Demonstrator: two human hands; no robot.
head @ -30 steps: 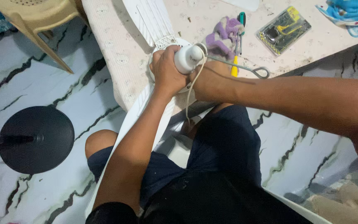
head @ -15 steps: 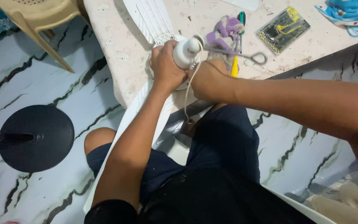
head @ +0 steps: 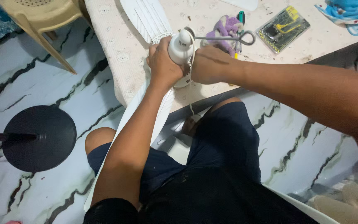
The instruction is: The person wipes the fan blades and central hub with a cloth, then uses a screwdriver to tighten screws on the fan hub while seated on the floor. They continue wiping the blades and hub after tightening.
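With the left hand (head: pixel 162 62) closed around the white plastic fan motor housing (head: pixel 180 47) and the right hand (head: pixel 210 64) gripping at its cord, the blades (head: pixel 146 16) on the desk (head: pixel 121 49) appear still attached, reassembly or removal unfinished.

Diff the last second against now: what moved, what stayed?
The white cylindrical fan motor housing, the thin metal rod with a loop end and both hands shifted up the picture, toward the table's far side; the rod now lies over the purple cloth. Unchanged: left hand grips the housing, right hand beside it; black round stand base and clear plastic tool case stay put.
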